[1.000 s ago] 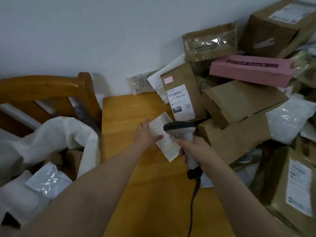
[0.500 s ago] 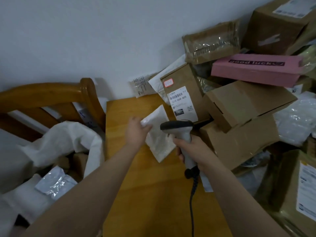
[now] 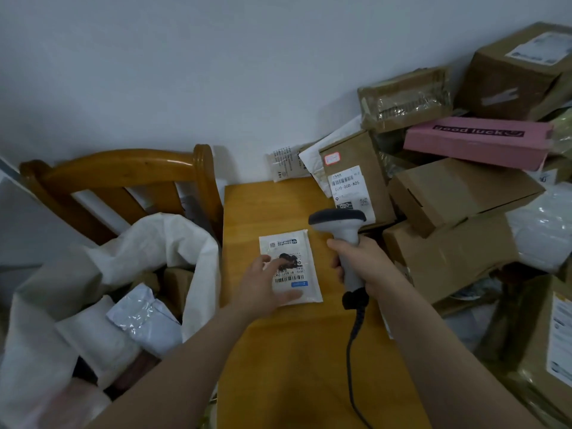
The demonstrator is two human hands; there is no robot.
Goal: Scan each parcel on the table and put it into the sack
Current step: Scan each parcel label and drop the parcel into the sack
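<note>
A small white parcel (image 3: 294, 252) lies flat on the wooden table (image 3: 297, 351), label and barcode facing up. My left hand (image 3: 263, 289) rests on its left and lower part with fingers spread and fairly straight. My right hand (image 3: 362, 267) grips the handle of a grey barcode scanner (image 3: 339, 221), whose dark head sits just right of and above the parcel. Its cable hangs down over the table. The white sack (image 3: 130, 267) stands open at the left, with several parcels inside.
A heap of cardboard boxes (image 3: 458, 193), a pink box (image 3: 476, 140) and plastic mailers fills the table's right side and back corner. A wooden chair (image 3: 123, 178) stands behind the sack. More boxes (image 3: 541, 342) sit at the lower right.
My left hand turned the white parcel over and laid it flat on the table, label side up. The scanner stayed close beside it in my right hand.
</note>
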